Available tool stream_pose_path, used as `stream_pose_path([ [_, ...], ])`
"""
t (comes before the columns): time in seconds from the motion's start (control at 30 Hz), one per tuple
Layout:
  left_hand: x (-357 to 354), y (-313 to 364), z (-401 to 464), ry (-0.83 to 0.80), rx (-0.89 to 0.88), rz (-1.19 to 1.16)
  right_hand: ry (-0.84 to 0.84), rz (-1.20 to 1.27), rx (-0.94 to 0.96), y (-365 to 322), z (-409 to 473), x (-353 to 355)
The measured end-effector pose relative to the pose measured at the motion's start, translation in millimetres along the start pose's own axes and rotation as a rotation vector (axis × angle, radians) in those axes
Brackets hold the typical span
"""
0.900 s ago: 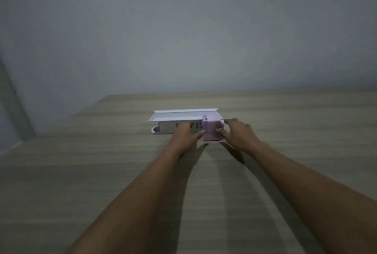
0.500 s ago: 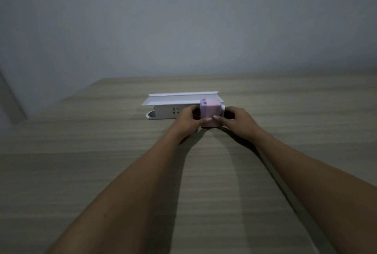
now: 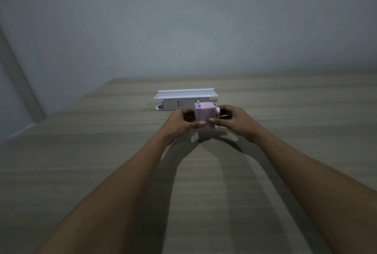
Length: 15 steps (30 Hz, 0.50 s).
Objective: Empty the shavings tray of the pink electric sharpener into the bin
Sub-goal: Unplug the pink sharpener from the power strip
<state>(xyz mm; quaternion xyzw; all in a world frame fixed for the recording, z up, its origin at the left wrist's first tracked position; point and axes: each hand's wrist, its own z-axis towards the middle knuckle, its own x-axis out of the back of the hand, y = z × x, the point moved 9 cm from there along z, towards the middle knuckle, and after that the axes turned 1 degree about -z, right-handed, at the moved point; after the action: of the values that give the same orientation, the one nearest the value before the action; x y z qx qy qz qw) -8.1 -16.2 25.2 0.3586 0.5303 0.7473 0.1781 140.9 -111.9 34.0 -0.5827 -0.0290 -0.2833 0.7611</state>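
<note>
Dimly, both hands' fingers clamp the pink sharpener [image 3: 204,118], hiding its sides.

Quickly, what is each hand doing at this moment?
Left hand: closed on the pink sharpener, from its left side.
Right hand: closed on the same sharpener, from its right side.

Sharpener [image 3: 204,118] sides covered by left hand [image 3: 180,124] and right hand [image 3: 234,122]; white strip [image 3: 179,104] behind partly blocked; tray indistinguishable.
</note>
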Motion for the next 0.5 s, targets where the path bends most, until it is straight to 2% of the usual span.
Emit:
stream_pose_path([
  [0.27,-7,5,-71,0.000,0.014,0.000,-0.059,-0.005,-0.033,-24,-66,-18],
  [0.5,-17,-6,-99,0.011,0.027,-0.037,-0.069,0.042,-0.090,-12,-91,-30],
])
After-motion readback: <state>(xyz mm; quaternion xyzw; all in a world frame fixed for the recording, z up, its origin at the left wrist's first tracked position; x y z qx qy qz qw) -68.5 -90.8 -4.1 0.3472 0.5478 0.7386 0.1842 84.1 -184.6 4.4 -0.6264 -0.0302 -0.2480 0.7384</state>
